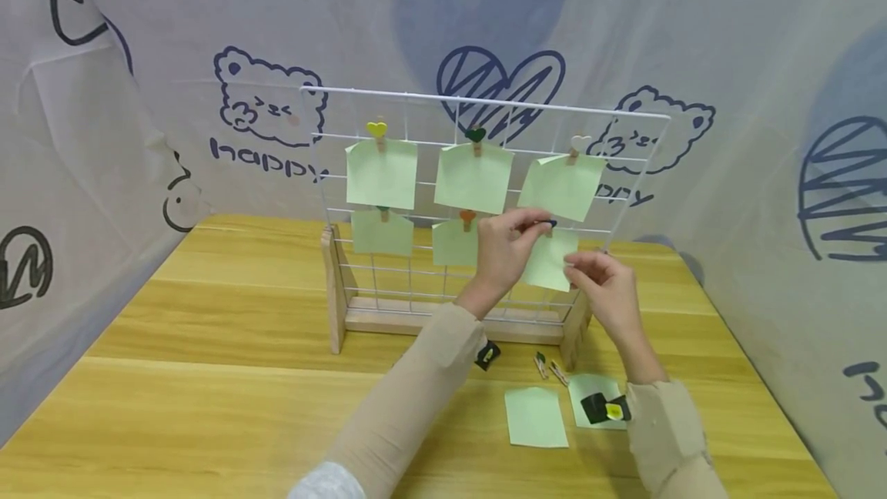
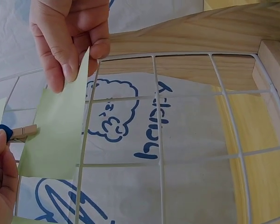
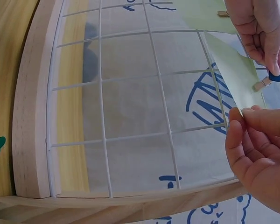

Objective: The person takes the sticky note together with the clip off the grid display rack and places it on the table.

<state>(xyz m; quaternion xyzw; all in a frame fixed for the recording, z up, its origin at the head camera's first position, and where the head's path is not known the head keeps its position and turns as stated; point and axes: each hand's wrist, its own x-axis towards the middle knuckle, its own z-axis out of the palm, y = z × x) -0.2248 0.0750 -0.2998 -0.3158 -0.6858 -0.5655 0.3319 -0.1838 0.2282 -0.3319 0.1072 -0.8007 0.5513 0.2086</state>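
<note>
My left hand pinches a small wooden clothespin with a blue top between thumb and finger. The clothespin's wooden jaws sit over the edge of a pale green paper note at the white wire grid. My right hand pinches the same note by its right side between thumb and fingertips. In the head view, this note is at the right of the lower row, below another hung note. Part of it is behind my left hand.
The wire grid stands in a wooden base, other notes hung on it by heart-topped clothespins. On the table lie a loose note, another note partly under my right wrist's camera, and two clothespins.
</note>
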